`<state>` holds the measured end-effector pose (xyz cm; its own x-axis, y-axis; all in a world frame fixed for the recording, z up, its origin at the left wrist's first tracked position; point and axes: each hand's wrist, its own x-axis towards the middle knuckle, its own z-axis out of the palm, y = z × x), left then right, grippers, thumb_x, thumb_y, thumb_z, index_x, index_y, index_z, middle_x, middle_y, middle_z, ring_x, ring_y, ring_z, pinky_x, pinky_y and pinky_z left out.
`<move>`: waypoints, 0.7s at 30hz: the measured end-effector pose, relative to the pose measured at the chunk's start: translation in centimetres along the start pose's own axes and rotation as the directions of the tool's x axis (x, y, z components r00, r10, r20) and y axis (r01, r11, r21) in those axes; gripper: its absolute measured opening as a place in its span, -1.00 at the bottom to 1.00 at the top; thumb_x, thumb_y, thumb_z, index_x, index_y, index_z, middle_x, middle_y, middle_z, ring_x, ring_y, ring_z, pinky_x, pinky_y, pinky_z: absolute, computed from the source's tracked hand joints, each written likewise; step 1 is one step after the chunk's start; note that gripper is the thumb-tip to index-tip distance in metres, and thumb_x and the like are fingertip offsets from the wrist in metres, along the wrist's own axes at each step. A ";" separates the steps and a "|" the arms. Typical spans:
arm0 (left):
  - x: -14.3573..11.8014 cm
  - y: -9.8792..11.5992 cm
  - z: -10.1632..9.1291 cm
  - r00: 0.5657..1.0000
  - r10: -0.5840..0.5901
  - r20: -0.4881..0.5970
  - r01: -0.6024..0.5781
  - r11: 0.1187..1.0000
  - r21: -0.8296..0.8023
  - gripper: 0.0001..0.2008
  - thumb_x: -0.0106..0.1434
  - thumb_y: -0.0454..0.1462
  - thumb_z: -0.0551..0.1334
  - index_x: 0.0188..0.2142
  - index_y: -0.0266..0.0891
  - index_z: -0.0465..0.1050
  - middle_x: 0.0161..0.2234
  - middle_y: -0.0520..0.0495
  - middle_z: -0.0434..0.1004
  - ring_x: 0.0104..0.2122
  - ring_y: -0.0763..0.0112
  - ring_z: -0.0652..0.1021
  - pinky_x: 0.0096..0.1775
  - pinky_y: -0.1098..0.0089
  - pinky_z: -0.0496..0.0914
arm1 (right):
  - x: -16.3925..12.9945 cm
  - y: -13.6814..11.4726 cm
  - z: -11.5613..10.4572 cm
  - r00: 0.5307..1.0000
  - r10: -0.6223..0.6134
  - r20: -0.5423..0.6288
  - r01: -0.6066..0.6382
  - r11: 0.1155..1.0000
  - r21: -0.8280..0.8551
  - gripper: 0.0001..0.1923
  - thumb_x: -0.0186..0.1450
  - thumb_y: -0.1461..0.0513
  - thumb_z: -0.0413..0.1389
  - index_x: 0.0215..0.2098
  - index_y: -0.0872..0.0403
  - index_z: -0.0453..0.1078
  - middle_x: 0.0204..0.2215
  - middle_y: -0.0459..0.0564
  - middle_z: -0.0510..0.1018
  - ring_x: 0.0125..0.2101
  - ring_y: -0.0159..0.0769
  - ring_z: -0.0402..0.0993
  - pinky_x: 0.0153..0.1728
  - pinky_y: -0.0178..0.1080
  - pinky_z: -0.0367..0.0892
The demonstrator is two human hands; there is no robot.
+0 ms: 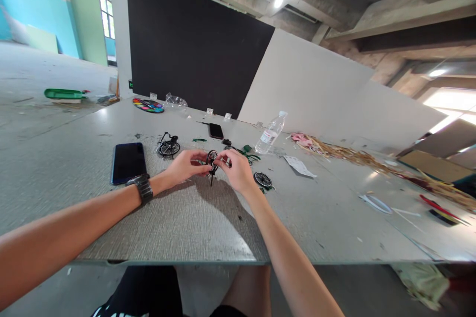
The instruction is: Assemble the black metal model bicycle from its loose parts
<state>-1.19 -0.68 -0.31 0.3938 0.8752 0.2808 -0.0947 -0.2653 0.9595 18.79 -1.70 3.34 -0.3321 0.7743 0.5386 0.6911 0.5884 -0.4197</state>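
Note:
My left hand (185,166) and my right hand (238,171) meet over the grey table (186,228), both pinching a small black spoked wheel (212,158) on a thin black fork that points down. A green miniature bike frame (247,154) lies just behind my right hand. A loose black wheel (263,179) rests on the table to the right of that hand. A small black bike part with a wheel (168,146) stands behind my left hand. I wear a black watch (141,185) on my left wrist.
A dark phone (128,162) lies left of my hands and a second phone (215,131) farther back. A plastic water bottle (270,133), a paint palette (148,105), a paper slip (299,166) and straw-like strips (349,155) lie around.

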 end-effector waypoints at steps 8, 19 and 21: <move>0.1 -0.2 0.0 1.000 -0.010 -0.002 0.010 1.000 -0.020 -0.66 0.12 -0.20 0.44 -0.13 -0.28 0.53 -0.18 -0.10 0.63 -0.34 0.40 0.61 -0.23 0.29 0.56 | 0.0 0.1 0.1 1.000 0.015 0.014 -0.015 1.000 -0.016 -0.94 0.34 0.20 0.22 -0.29 0.02 0.48 -0.36 -0.08 0.51 -0.34 -0.29 0.42 -0.32 -0.29 0.22; 0.1 -0.3 -0.1 1.000 -0.004 0.004 0.004 0.999 -0.032 -0.63 0.12 -0.17 0.44 -0.13 -0.30 0.52 -0.20 -0.12 0.62 -0.34 0.39 0.61 -0.24 0.30 0.54 | 0.0 0.2 0.3 1.000 0.014 0.006 -0.014 1.000 0.003 -0.93 0.35 0.20 0.21 -0.28 0.03 0.47 -0.34 -0.06 0.55 -0.35 -0.29 0.43 -0.31 -0.29 0.25; 0.0 -0.2 0.0 1.000 -0.009 -0.001 0.009 1.000 -0.028 -0.62 0.11 -0.15 0.44 -0.13 -0.31 0.52 -0.21 -0.13 0.62 -0.35 0.39 0.60 -0.24 0.30 0.54 | 0.0 0.3 0.4 1.000 0.011 0.004 -0.011 1.000 0.011 -0.92 0.35 0.19 0.20 -0.28 0.03 0.46 -0.33 -0.06 0.56 -0.34 -0.29 0.44 -0.31 -0.28 0.25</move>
<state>-1.19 -0.56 -0.52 0.3938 0.8781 0.2719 -0.1167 -0.2457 0.9623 18.77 -1.45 2.95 -0.3269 0.7816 0.5312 0.6875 0.5824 -0.4338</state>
